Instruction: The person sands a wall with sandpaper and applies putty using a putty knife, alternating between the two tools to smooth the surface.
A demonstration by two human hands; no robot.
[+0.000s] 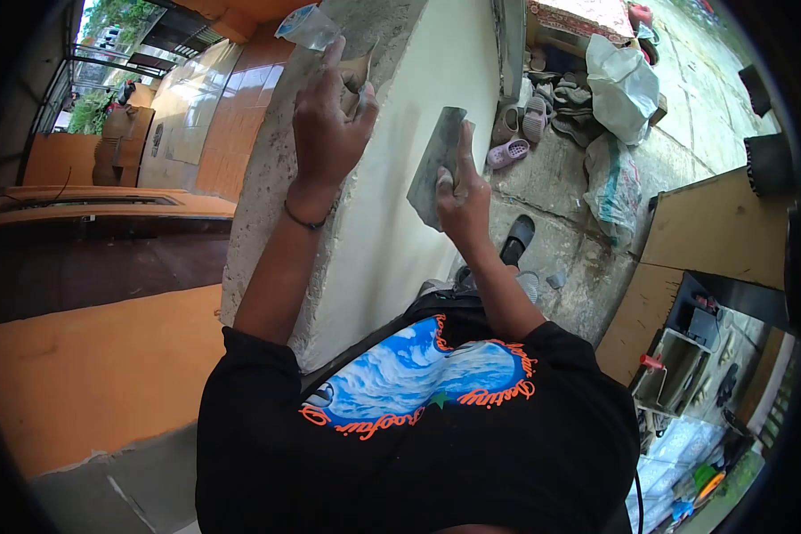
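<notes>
**Rough grey concrete ledge (271, 169) and smooth off-white wall face (378, 218) overlooked by two well-separated, occupied hands**

Above the ledge, a tan, curved, thin-edged piece (354, 69) is held between the fingers and thumb of the left hand (325, 138); its far end is hard to make out. Just beyond those fingertips, a crumpled clear plastic bag with blue marking (309, 29) is seen on the ledge.

By the right hand (465, 209), a flat, four-sided, smeared grey plate (432, 173) is gripped, with the index finger laid along it and the thumb pressed on its face. Whether the wall face is touched by the plate cannot be told.

Beyond the right hand, a purple slotted clog (507, 154) and a bulging white plastic bag (621, 84) are seen on the grey concrete floor (529, 194). Around the left wrist, a thin black band (303, 218) is worn.
</notes>
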